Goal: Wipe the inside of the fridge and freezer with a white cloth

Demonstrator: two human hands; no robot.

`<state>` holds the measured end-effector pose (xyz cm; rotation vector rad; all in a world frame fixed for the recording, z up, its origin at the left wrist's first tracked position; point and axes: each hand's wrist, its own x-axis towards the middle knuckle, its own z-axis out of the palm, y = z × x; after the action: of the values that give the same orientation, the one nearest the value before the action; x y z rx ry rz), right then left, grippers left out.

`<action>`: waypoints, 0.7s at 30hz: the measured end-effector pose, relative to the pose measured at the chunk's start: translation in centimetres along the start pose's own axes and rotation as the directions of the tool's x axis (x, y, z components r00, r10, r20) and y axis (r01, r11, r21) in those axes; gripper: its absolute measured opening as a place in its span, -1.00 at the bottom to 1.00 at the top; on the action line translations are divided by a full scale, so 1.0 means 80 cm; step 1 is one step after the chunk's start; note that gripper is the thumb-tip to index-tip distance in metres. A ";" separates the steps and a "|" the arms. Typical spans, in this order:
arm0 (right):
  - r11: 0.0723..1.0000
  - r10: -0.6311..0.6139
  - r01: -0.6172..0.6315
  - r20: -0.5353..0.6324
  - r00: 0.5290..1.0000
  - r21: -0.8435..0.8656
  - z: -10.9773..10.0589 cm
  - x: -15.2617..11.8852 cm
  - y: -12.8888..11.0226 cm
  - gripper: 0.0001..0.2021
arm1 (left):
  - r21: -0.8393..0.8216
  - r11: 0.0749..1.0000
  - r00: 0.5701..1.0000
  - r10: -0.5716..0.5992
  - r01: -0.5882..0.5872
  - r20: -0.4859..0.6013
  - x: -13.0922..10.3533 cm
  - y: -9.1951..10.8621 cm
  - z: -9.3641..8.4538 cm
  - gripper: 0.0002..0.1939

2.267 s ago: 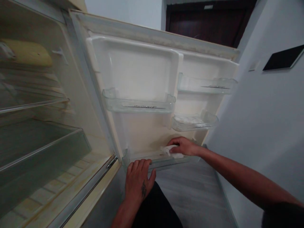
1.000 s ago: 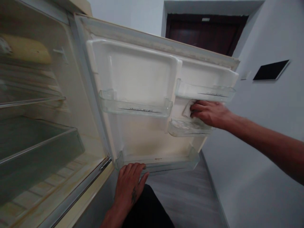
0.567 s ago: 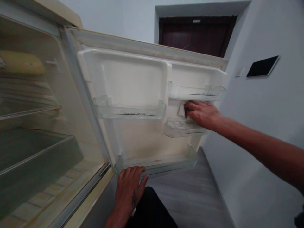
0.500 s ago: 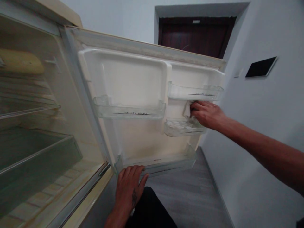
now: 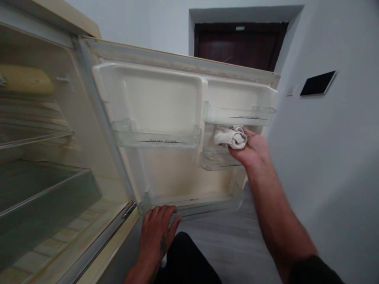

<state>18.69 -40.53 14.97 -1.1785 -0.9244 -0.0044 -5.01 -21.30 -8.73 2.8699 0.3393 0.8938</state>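
My right hand is closed around a crumpled white cloth. It holds the cloth in the gap between the small upper door shelf and the small lower door shelf, by the white inner panel of the open fridge door. Down at the long clear bottom shelf, my left hand lies with its fingers against the shelf's near left edge. The thumb stands apart from the fingers, and no object shows in that hand. The palm's underside is hidden.
To the left is the fridge interior with a glass shelf and a clear drawer. Another clear shelf sits on the door's left half. A white wall with a dark panel rises at right; behind stands a dark door.
My right hand has turned palm upward and shifted slightly left, bringing the bunched cloth into fuller view. My left hand stays at the bottom shelf. The whole view has shifted slightly.
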 end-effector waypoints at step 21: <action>0.560 -0.827 0.589 -0.352 0.439 -0.582 -0.053 -0.103 -0.084 -0.50 | 0.018 0.999 0.999 0.038 -0.039 0.001 -0.001 -0.006 0.003 -0.78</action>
<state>12.89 -50.45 14.84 -0.9188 -0.7964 -1.2863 -5.02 -20.90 -9.08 2.9022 0.2943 0.9004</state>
